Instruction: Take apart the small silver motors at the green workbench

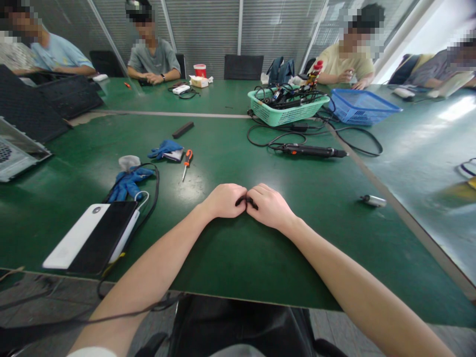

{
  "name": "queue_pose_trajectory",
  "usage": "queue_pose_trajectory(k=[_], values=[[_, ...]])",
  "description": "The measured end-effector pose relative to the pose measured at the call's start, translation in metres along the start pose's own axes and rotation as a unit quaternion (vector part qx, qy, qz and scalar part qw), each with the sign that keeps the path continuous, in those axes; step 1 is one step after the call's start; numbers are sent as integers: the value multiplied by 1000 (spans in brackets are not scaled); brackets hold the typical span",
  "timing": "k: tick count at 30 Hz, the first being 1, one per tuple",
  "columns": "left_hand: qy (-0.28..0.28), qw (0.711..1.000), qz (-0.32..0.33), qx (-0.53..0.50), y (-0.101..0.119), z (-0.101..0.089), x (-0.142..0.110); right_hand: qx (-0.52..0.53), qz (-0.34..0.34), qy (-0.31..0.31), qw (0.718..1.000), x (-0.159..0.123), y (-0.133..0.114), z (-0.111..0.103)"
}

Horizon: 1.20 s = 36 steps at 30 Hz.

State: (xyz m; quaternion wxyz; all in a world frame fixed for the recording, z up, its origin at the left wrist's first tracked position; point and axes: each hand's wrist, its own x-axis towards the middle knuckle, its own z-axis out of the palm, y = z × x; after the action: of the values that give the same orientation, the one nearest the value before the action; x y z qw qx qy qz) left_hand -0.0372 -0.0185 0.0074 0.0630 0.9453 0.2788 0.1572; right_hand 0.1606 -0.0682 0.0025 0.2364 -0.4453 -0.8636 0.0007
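My left hand (224,200) and my right hand (269,206) rest side by side on the green table (241,248), both curled into loose fists with knuckles touching. Between them they pinch a small black object (246,201); only a sliver of it shows, so I cannot name it. An orange-handled screwdriver (187,162) lies a little beyond my left hand. A small silver cylinder (373,200) lies to the right of my right hand.
A white power bank under a black phone (100,235) with a cable lies at the left, blue gloves (128,182) beyond. A black power tool (310,150) with cord, a green basket (286,111) and a blue basket (362,106) stand farther back. Several people sit around the table.
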Motion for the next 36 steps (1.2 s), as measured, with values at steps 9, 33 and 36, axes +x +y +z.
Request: queue_pose_trajectory(k=[9, 33, 36], values=[[2, 1000, -1, 6, -1, 2, 0, -2, -4, 1, 1000, 1, 1, 0], [-3, 1000, -6, -5, 1, -1, 0, -18, 5, -9, 1000, -1, 6, -3], [-2, 1000, -4, -9, 2, -2, 0, -20, 18, -3, 1000, -3, 13, -4]])
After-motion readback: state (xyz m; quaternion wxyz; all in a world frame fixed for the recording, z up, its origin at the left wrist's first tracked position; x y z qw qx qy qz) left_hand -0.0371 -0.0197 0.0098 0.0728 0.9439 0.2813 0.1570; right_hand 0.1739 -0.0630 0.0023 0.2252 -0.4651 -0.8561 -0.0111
